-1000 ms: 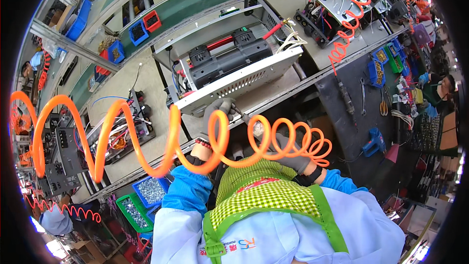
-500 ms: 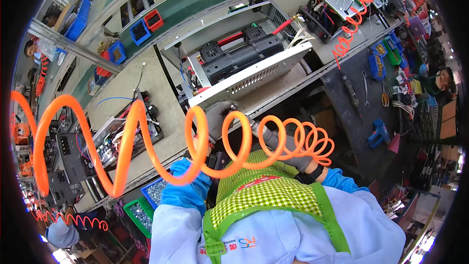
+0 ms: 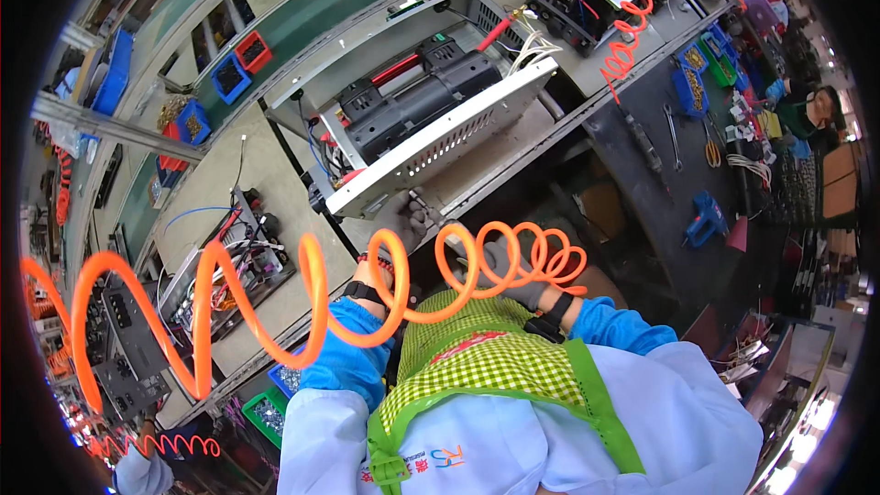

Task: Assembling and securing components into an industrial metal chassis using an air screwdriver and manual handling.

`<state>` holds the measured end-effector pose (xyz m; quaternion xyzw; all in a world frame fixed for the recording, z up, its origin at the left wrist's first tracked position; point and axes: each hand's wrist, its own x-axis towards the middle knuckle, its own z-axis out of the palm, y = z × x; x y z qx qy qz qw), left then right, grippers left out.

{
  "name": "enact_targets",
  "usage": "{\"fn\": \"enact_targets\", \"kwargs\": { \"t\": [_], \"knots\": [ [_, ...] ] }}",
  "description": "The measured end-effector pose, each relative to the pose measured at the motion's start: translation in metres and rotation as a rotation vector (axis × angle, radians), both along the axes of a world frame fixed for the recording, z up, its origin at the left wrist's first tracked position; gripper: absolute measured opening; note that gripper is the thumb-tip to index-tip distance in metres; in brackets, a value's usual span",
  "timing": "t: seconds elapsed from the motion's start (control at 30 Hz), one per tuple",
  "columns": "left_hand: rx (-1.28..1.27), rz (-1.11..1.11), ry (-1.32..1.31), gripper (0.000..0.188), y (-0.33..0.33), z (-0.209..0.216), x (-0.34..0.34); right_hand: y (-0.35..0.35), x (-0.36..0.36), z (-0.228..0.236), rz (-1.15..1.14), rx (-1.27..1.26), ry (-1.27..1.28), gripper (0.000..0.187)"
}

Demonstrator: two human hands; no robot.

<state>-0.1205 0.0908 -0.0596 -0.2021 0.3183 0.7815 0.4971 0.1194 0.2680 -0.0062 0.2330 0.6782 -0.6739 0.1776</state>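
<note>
On your left, a wiry black part (image 3: 247, 266) sits on the desk (image 3: 206, 170). Your gloved left hand (image 3: 401, 217) bends under the white slotted panel (image 3: 449, 142), maybe to steady it; I can't tell if it grips. The metal case (image 3: 335, 78) beside it is open on top, showing a black cylinder (image 3: 426, 105). The orange coiled hose (image 3: 202, 339) hides your right hand's (image 3: 498, 257) grip.

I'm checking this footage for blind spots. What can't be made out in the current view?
In the head view:
Right hand: partly behind the orange coiled hose; its grip can't be told.
Left hand: too small and dark to tell what the fingertips touch.
Black unit: lower front hidden by the white slotted panel.
Blue bin: partly covered by the blue left sleeve.
</note>
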Motion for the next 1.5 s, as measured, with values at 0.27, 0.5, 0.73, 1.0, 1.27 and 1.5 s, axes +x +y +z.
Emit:
{"fn": "enact_targets", "kwargs": {
  "t": [0.27,0.5,0.73,1.0,1.27,1.5],
  "knots": [
    [-0.133,0.057,-0.045,0.017,0.011,-0.026,-0.015,-0.025,-0.029,-0.016,-0.028,-0.053,-0.021,0.03],
    [-0.134,0.037,-0.2,0.019,0.009,-0.009,-0.018,-0.022,-0.002,-0.019,-0.049,-0.076,-0.035,0.03],
    [-0.21,-0.01,-0.142,0.019,0.011,-0.017,-0.016,-0.03,-0.018,-0.023,-0.057,-0.095,-0.046,0.03],
    [-0.133,0.057,-0.085,0.015,0.001,-0.01,-0.017,-0.01,0.019,-0.028,-0.019,-0.14,-0.08,0.031],
    [-0.654,-0.449,1.4,0.032,-0.026,0.16,-0.025,-0.026,-0.036,-0.032,-0.051,-0.165,-0.084,0.031],
    [-1.092,-0.748,2.081,0.058,0.001,0.141,-0.057,-0.013,-0.002,-0.032,-0.023,-0.171,-0.088,0.031]
  ]
}}
